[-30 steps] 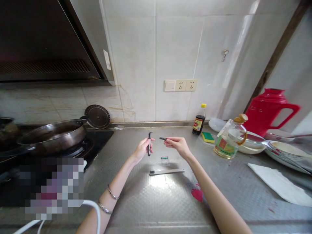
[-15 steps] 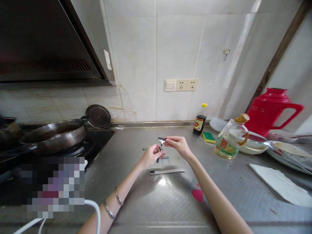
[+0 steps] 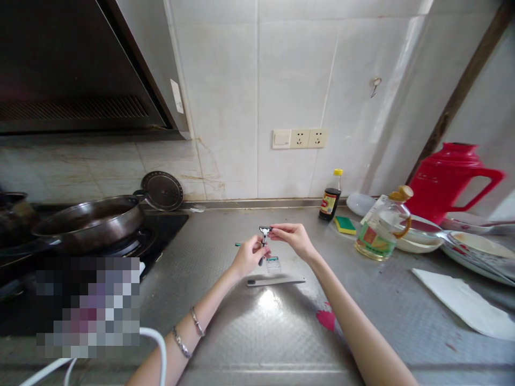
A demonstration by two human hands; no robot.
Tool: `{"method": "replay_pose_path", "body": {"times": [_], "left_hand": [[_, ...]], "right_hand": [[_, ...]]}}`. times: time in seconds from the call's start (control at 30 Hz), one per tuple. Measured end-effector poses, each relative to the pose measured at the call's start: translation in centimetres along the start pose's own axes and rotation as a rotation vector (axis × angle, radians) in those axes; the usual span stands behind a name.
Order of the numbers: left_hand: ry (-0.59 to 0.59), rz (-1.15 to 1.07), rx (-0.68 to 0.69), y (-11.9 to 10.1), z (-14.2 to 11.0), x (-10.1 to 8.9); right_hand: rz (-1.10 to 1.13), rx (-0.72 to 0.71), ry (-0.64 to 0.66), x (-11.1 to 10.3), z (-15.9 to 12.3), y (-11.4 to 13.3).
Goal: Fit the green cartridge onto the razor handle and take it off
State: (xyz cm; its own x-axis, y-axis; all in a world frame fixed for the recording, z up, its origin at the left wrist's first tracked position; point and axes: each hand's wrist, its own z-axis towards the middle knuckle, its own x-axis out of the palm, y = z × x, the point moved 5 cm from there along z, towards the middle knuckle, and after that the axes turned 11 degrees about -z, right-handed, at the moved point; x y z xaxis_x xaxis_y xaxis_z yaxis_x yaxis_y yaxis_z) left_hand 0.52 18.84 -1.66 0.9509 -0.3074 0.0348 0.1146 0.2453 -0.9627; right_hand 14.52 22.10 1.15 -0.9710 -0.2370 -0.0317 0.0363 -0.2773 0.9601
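The person's left forearm (image 3: 213, 297) wears two silver-toned metal bracelets. The one nearer the left hand (image 3: 247, 256) is a slim bangle (image 3: 197, 321), narrow and shiny; the other, a broader band (image 3: 182, 343) closer to the elbow, has a patterned, segmented-looking surface where darker patches break up the bright metal. A strip of bare arm separates them. The right hand (image 3: 293, 238) and right forearm (image 3: 346, 300) are bare; the fingernails are too small to make out.

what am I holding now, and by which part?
A razor: your left hand holds its handle, your right hand pinches one end of its head.
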Motion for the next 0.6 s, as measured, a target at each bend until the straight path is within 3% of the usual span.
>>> {"method": "replay_pose_path", "body": {"times": [0.6], "left_hand": [[0.038, 0.043, -0.017, 0.04, -0.03, 0.31]], "right_hand": [[-0.041, -0.021, 0.008, -0.39, -0.37, 0.45]]}}
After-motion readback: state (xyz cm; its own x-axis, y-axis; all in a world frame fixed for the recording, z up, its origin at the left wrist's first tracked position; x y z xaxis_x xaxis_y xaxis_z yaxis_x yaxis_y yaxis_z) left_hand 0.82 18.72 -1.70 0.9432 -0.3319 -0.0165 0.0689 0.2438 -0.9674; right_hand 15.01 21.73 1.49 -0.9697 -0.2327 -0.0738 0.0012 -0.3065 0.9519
